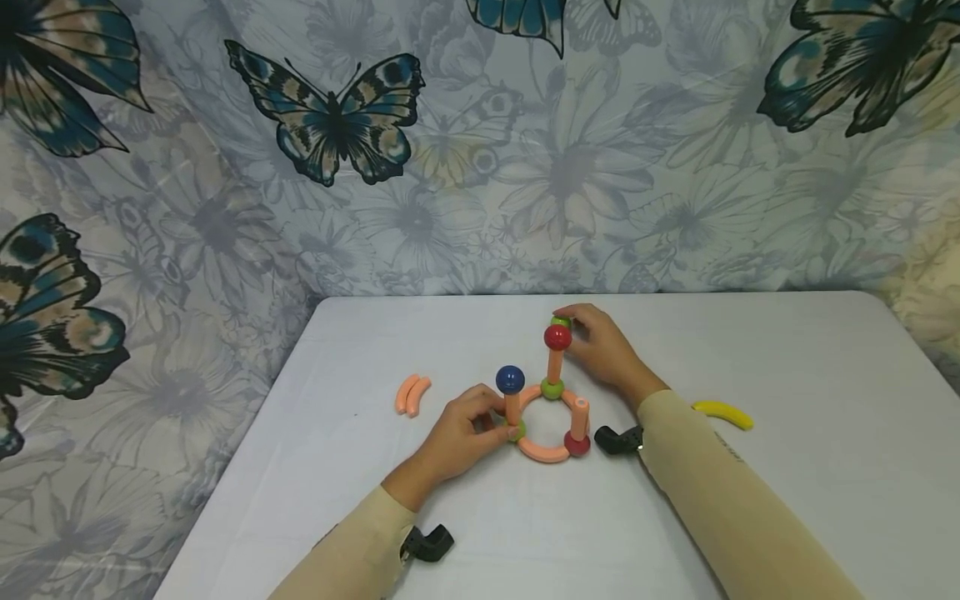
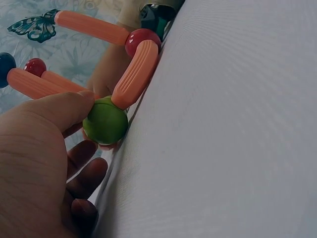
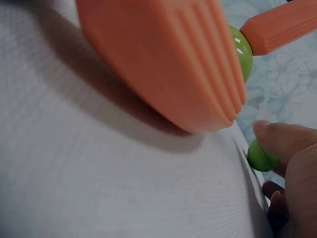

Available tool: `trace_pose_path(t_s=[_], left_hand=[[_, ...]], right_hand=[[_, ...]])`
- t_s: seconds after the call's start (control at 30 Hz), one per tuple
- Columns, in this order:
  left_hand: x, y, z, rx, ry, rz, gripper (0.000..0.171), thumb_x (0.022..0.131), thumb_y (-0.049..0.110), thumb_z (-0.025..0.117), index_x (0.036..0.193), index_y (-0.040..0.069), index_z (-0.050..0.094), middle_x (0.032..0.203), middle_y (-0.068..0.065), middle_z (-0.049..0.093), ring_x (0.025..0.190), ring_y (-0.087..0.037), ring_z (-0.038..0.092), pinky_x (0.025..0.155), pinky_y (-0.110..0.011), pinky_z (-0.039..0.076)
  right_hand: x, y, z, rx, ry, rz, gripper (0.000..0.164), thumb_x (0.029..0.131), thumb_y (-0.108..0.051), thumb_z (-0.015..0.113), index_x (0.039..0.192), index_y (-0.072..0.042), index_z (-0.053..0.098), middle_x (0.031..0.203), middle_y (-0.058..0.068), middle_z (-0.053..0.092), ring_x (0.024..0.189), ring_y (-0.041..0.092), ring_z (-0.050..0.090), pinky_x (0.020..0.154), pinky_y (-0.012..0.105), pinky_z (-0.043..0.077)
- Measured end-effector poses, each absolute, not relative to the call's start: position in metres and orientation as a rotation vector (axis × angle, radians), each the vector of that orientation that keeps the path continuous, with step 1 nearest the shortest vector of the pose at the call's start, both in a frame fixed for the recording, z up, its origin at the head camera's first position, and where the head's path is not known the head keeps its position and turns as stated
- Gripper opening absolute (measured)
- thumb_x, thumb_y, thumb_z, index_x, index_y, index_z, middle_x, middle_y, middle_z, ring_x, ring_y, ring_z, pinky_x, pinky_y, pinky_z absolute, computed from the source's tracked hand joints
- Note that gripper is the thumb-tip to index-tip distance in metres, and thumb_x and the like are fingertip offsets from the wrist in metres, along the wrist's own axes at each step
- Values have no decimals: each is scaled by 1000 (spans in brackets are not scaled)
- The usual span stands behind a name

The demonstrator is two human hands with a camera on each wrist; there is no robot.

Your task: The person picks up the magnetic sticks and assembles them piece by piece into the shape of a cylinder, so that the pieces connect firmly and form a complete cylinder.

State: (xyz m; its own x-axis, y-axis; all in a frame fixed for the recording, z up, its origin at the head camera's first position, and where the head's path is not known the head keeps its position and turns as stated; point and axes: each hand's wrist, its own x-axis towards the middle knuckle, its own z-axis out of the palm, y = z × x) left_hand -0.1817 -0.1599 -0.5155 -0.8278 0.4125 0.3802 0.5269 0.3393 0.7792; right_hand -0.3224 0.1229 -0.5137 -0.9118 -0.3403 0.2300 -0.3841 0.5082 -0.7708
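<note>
A toy frame has a ring of curved orange sticks (image 1: pixel 543 454) joined by balls, with upright orange posts on it. My left hand (image 1: pixel 461 433) pinches the green ball (image 2: pixel 105 121) at the ring's left side, under the post topped by a blue ball (image 1: pixel 510 379). Behind the post with a red ball (image 1: pixel 557 337) on top, my right hand (image 1: pixel 603 346) pinches a loose-looking green ball (image 3: pixel 262 156), partly hidden in the head view. A third post (image 1: pixel 580 417) rises from a red ball (image 1: pixel 577 443) at the ring's right, with no ball on top.
Two curved orange sticks (image 1: pixel 412 395) lie left of the ring on the white table (image 1: pixel 810 500). One curved yellow stick (image 1: pixel 723 413) lies to the right, beside my right sleeve. A butterfly-patterned cloth (image 1: pixel 450 233) hangs behind the table.
</note>
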Motion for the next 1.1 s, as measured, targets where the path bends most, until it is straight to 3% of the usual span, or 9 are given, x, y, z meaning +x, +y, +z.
trace_pose_path(t_s=[0.3,0.43,0.67,0.9,1.1], left_hand=[[-180,-158,-513,-866,-2506,-1499,18,94,10,88,110,16,80,105,6,69,85,-22,64,74,-34,54],[-179,-157,-511,-865,-2521,-1491,19,95,12,88,112,16,81,106,6,69,86,-21,64,75,-33,54],[-179,-158,-511,-849,-2537,-1478,19,95,13,88,112,16,81,105,5,69,86,-20,63,75,-33,54],[-180,-160,-513,-832,-2548,-1491,18,96,17,88,113,18,81,105,6,68,86,-20,62,75,-33,53],[-181,-161,-512,-821,-2560,-1505,17,97,19,88,112,18,81,105,6,68,87,-19,62,75,-33,52]], right_hand=[[-315,126,-515,496,-2703,1378,35,101,-9,78,134,-1,68,133,19,66,127,39,59,113,57,42],[-306,131,-512,376,-2633,1549,34,102,-11,77,133,-3,66,133,17,62,115,35,60,100,51,50],[-282,145,-498,318,-2611,1697,33,105,-19,76,132,-5,65,135,16,62,111,32,59,79,33,55],[-251,161,-473,370,-2635,1717,36,106,-27,76,134,-8,65,135,12,63,116,31,60,80,32,56],[-226,171,-449,491,-2548,1728,29,105,-17,77,131,-8,66,126,9,66,114,28,62,86,22,56]])
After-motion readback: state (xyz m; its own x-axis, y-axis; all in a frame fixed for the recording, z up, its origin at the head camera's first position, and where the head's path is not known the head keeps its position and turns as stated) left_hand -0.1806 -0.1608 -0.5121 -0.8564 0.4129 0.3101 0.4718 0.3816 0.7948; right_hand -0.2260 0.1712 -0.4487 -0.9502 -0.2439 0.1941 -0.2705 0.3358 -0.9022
